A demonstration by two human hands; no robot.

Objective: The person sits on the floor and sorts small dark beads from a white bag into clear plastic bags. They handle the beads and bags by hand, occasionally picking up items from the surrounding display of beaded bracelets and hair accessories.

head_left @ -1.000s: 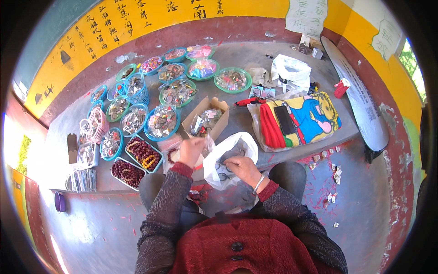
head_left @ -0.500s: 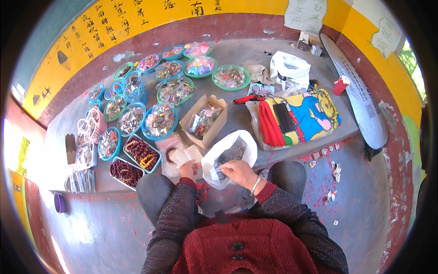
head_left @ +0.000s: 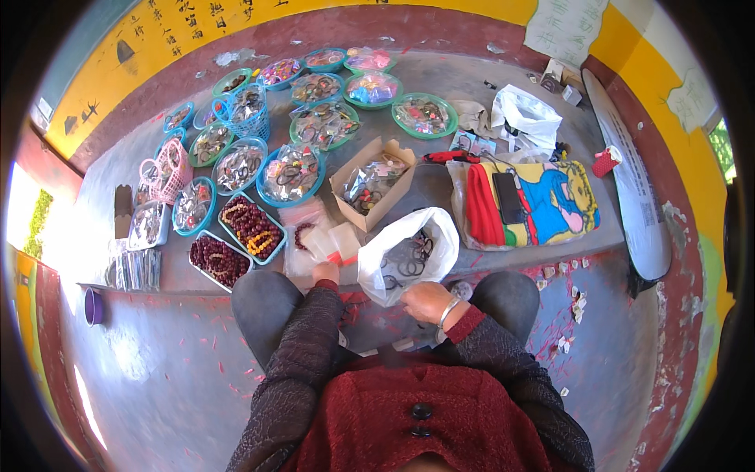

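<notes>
Grey concrete ledge under a yellow wall serves as the bench, and the person sits against its near edge. Nearest, the right hand has its fingers clenched on the lower rim of a white plastic bag, which lies open at the bench edge with dark rings inside. At nine o'clock from it, the left hand grasps small clear packets. Sorting looks partway through: beyond, at twelve o'clock, a cardboard box and many round baskets already hold bagged jewellery.
</notes>
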